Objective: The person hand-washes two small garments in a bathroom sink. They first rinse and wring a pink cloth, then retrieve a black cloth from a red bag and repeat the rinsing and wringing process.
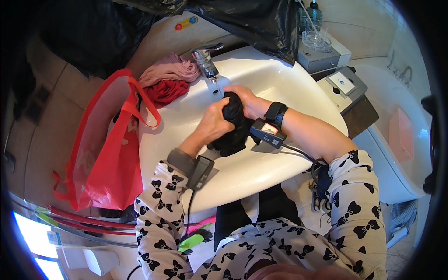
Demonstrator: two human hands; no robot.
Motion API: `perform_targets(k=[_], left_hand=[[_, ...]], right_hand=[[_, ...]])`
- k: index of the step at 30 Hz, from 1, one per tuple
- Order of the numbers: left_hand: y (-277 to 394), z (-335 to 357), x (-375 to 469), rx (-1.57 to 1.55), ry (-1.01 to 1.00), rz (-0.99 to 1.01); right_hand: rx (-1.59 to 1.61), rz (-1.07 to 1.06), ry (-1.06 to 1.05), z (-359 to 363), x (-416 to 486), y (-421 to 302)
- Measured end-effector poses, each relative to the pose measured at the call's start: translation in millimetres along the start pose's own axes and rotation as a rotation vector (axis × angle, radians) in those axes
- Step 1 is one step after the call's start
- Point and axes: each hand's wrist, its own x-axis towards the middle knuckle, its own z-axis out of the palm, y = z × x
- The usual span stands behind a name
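Bunched black cloth (233, 120) is gripped from both sides over the white washbasin (280, 175). My left hand (216, 119) closes on its left side, while my right hand (246, 101) holds its upper right side. Just above the hands, a thin stream of water runs from the chrome tap (206, 64). Part of the cloth hangs down into the basin, and some of it is hidden behind my hands. A pink cloth (171, 70) and a red cloth (167, 92) lie heaped on the basin's upper left rim, beside the tap.
A red bag (112, 168) stands against the basin's left side. Black plastic sheeting (252, 24) hangs behind the basin. Grey boxes (316, 61) and a glass ashtray (316, 41) are at the upper right, near a bathtub (388, 168). Cables run from both wrist devices.
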Motion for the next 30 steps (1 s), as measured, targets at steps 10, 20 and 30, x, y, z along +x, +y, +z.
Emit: perform_targets(k=[10, 20, 30], left_hand=[[-9.1, -51.0, -16.7, -0.145, -0.186, -0.197], [-24.5, -52.3, -5.5, -0.200, 0.091, -0.178], [14.8, -19.0, -8.3, -0.608, -0.107, -0.090]], right_hand=[[-0.130, 0.076, -0.291, 7.2, -36.3, -18.1], [-0.714, -0.452, -0.426, -32.4, -33.1, -23.2], [-0.158, 0.209, -0.161, 0.3, -21.2, 11.1]])
